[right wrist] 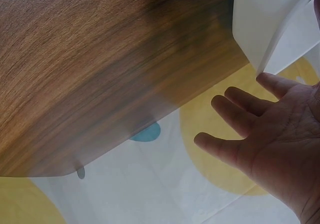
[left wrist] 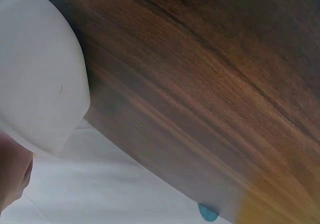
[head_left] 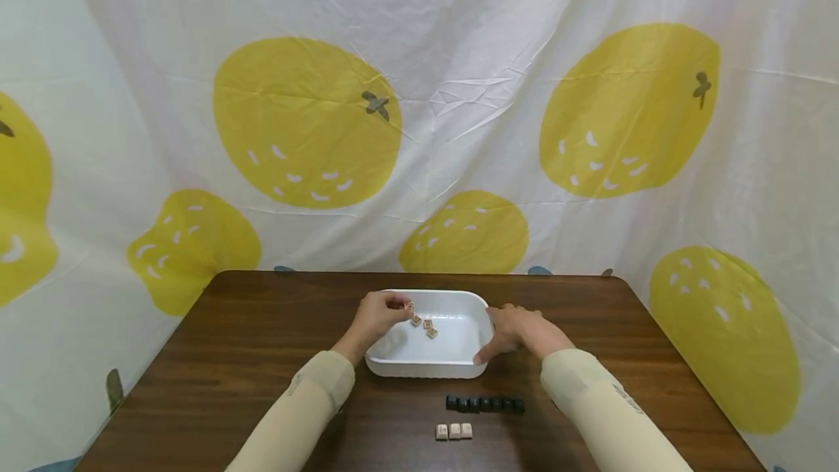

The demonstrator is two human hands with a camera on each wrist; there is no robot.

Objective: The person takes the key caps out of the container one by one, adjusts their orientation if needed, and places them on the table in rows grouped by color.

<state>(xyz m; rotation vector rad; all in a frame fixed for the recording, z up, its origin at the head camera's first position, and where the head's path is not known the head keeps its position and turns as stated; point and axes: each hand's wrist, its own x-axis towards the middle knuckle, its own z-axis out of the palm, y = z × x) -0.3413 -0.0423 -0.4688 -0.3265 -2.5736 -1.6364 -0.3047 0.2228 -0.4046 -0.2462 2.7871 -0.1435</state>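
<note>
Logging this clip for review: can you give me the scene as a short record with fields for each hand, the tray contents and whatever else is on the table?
left hand: over the white tray, pinching a beige keycap
right hand: open, resting on the tray's right rim
tray contents: three loose beige keycaps
table: dark wood
front of tray: a row of black keycaps, a shorter row of beige keycaps nearer the person

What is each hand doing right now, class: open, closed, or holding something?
Left hand: pinching a small tan tile over the white tray.
Right hand: open, fingers straight, resting against the tray's side.
</note>
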